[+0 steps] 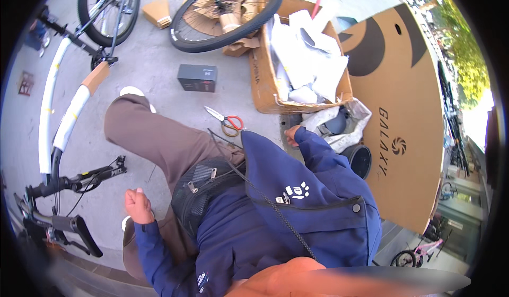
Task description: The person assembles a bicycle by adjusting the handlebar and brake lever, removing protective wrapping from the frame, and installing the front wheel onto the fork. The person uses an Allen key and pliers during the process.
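My left hand [139, 204] hangs low at my left side, its fingers curled into a loose fist with nothing showing in it. It is nearest to the handlebar end of a bicycle frame [55, 154] wrapped in white foam tubes. My right hand [291, 136] is beside the lower edge of an open cardboard box [260, 79], close to a white sack [360, 118]. Its fingers are bent, and their inner side is hidden. On the floor between the hands and the box lie scissors [225, 121] with red and brownish handles, apart from both hands.
White packing foam [305, 58] fills the box. A bicycle wheel [183, 45] leans over cardboard pieces beside it. A small dark box [197, 78] sits on the floor. A large flat carton [397, 138] stands at right, a round black bin [360, 159] before it. A small pink bicycle [424, 248] stands farther right.
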### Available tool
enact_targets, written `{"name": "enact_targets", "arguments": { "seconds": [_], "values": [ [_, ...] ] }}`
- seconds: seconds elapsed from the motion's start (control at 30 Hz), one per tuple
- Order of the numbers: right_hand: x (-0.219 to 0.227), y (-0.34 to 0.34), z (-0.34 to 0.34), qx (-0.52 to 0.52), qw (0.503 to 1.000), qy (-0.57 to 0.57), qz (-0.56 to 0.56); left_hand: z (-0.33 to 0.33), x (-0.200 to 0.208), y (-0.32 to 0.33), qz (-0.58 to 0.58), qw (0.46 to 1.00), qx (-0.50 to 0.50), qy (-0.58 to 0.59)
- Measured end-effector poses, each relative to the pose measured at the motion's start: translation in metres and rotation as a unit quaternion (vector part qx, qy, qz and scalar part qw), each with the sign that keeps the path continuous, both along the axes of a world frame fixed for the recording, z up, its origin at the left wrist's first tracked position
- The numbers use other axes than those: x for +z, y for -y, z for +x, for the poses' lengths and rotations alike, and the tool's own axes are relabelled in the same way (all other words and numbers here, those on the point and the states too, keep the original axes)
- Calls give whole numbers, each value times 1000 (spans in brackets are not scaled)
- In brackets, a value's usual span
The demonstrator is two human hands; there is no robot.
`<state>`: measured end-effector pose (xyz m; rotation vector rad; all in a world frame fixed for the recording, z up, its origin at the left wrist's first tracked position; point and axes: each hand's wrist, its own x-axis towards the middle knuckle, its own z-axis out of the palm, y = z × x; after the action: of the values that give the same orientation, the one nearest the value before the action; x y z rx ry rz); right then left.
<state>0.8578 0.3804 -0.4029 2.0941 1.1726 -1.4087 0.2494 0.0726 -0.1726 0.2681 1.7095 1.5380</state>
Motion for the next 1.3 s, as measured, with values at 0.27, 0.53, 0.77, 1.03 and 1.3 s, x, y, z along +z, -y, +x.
{"name": "enact_targets", "arguments": {
  "seconds": [0.27, 0.53, 0.77, 1.03, 1.3],
  "values": [
    [138, -52, -266, 433, 827, -252, 254, 51, 84, -7, 207, 971, -58, 107],
    [286, -73, -543, 303, 626, -582, 422, 82, 177, -54, 440, 854, -157, 227],
    [318, -17, -744, 664, 476, -479, 322, 107, 258, -61, 681, 663, -75, 301],
    [255, 45, -797, 805, 438, -353, 188, 87, 257, -56, 725, 654, 6, 216],
    [247, 54, -808, 822, 401, -395, 87, 76, 243, -59, 744, 633, 24, 212]
  ]
}}
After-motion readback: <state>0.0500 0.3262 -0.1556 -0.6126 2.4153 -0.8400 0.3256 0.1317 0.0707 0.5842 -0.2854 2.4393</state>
